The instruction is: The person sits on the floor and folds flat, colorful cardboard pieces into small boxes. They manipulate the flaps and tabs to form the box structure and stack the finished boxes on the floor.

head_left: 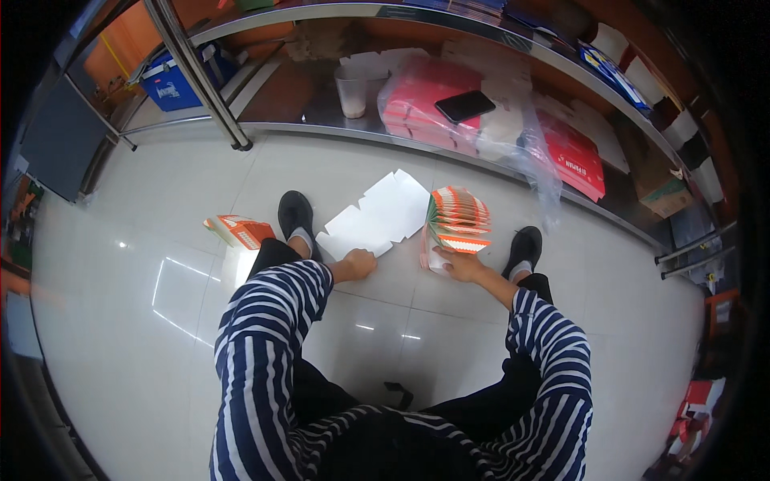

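Note:
A flat white cardboard box blank (377,210) with notched edges lies on the floor between my feet. My left hand (357,264) is closed at its near edge; the fingertips are hidden. To the right of the blank, a fanned stack of orange, white and green printed cartons (461,215) stands on the floor. My right hand (459,263) grips the near end of this stack, its fingers partly hidden by the cartons. Another orange and white carton (245,231), partly folded, sits beyond my left knee, beside my left shoe.
Ahead runs a low metal shelf (305,124) on steel legs. It bears a plastic cup (350,92), pink-red packs in clear plastic (429,100), a black phone (465,106) and a red pack (573,152). A blue cooler box (172,84) stands at the far left. My shoes flank the cardboard.

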Motion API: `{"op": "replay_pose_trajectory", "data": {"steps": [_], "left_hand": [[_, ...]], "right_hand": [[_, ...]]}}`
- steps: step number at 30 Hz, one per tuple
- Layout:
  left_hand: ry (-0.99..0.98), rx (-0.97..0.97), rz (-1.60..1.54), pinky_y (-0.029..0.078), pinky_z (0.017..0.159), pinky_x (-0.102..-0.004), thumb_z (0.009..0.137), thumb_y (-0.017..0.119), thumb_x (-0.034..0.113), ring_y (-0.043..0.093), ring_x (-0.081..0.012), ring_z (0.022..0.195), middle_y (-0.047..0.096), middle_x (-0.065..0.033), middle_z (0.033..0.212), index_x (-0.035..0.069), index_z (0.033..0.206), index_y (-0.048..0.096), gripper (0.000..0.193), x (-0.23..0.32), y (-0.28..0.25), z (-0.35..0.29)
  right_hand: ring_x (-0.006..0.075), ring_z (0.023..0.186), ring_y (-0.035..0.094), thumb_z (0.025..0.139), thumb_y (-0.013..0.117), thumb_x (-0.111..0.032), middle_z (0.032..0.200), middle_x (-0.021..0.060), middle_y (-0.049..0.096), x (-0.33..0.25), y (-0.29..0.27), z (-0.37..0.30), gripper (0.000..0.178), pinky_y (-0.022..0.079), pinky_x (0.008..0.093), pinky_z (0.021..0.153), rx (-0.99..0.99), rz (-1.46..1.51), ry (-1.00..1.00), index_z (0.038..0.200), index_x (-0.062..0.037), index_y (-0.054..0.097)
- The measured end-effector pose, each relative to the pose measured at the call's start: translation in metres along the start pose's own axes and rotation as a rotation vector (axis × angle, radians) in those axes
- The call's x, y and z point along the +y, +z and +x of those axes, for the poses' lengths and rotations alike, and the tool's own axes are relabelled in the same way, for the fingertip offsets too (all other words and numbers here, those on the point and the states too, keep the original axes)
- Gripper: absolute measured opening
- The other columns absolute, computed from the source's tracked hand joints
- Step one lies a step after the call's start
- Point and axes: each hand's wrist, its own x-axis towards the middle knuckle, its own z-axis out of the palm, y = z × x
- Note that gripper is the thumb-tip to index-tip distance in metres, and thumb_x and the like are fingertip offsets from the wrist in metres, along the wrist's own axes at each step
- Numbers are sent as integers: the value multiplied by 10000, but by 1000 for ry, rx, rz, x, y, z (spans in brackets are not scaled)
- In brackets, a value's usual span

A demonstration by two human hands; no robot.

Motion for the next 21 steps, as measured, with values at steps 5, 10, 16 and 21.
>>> {"op": "replay_pose_trajectory", "data": {"steps": [5,10,16,21], "left_hand": [[-195,108,-83,517,687,-394,703,630,203,638,-286,829,640,-136,872,88,803,650,154,-7,-29,-1],[-303,210,-535,505,655,-410,631,710,257,644,-283,800,650,-123,817,150,796,639,210,-43,-58,-16],[-454,699,-205,480,630,-425,674,693,223,626,-314,744,639,-115,748,149,831,639,182,-58,-167,-95],[-425,905,-147,473,616,-396,676,696,193,618,-305,748,637,-116,778,146,868,646,204,-35,-260,-186]], "right_hand": [[333,1163,452,849,531,-234,1276,186,458,-4,-5,-1,562,331,395,1003,-15,-34,-11,1367,-165,323],[337,1159,456,834,571,-282,1290,184,447,-1,-8,5,615,337,383,998,-90,75,-11,1371,-126,315],[312,1062,520,865,535,-319,1140,176,552,-103,-72,-20,384,401,383,908,-327,89,-29,1112,-27,558],[307,1000,544,871,531,-313,1061,167,576,-145,-104,-36,314,423,396,866,-144,188,-344,939,-20,622]]}}
